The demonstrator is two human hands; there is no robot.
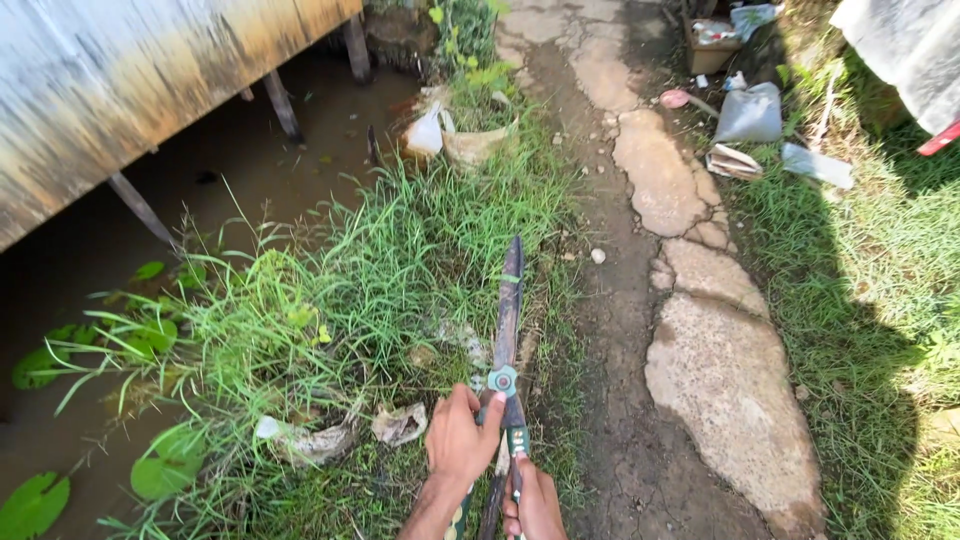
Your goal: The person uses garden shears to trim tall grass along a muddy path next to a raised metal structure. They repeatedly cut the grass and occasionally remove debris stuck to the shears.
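- Head view: the left hand (460, 440) is wrapped around the left handle of a pair of hedge shears (508, 345), its grip clamped just below the pivot bolt, forefinger stretched up toward that bolt.
- The right hand (537, 505) sits lower, at the bottom edge of the frame, its grip clamped on the green-and-white right handle of the same shears.
- The shears point away from the person, blades together and nearly upright in the frame, the tip over the edge of the tall grass (370, 270).
- The grass clump lies left of the blades, between a cracked stone path (700, 340) and a pool of dark water (90, 260).
- Green lily pads (35, 500) float on the water, which runs under a weathered wall on wooden stilts (140, 210).
- Scraps of pale litter (400, 422) lie in the grass near the left hand.
- Far up the path, well apart from the hands, a grey bag (750, 112) and other rubbish lie at the grass edge.
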